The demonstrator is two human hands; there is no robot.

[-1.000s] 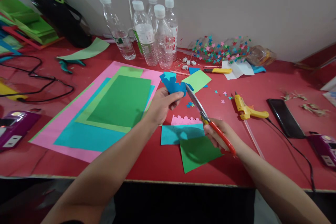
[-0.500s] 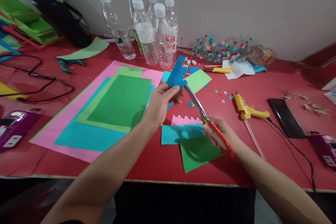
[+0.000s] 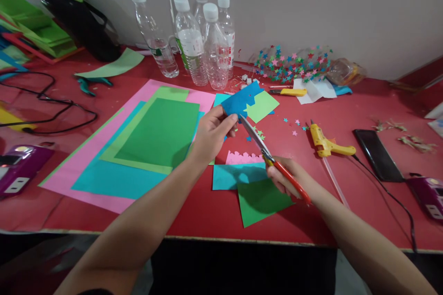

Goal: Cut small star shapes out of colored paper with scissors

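Observation:
A blue paper piece (image 3: 238, 101) with a jagged cut edge is pinched between the thumb and fingers of my left hand (image 3: 216, 133). My right hand (image 3: 287, 175) grips red-handled scissors (image 3: 258, 139), whose blade tips touch the blue paper's lower edge beside my left thumb. Beneath the hands lie a pink strip with a notched edge (image 3: 242, 157), a light blue strip (image 3: 228, 177) and a dark green sheet (image 3: 259, 209). A light green piece (image 3: 262, 106) rests just behind the scissors, and small stars (image 3: 260, 135) are scattered near the blades.
Stacked coloured sheets (image 3: 159, 133) cover the left-centre. Behind stand several plastic bottles (image 3: 216, 57); a star-covered bottle (image 3: 294, 64) lies by the wall. To the right are a yellow glue gun (image 3: 325, 142) with its cord and a black phone (image 3: 377, 154). A yellow cutter (image 3: 292, 92) lies further back.
The blue paper has turned in my left hand, its far end now tilted down to the right. The scissors' tips have shifted slightly left and down along its edge.

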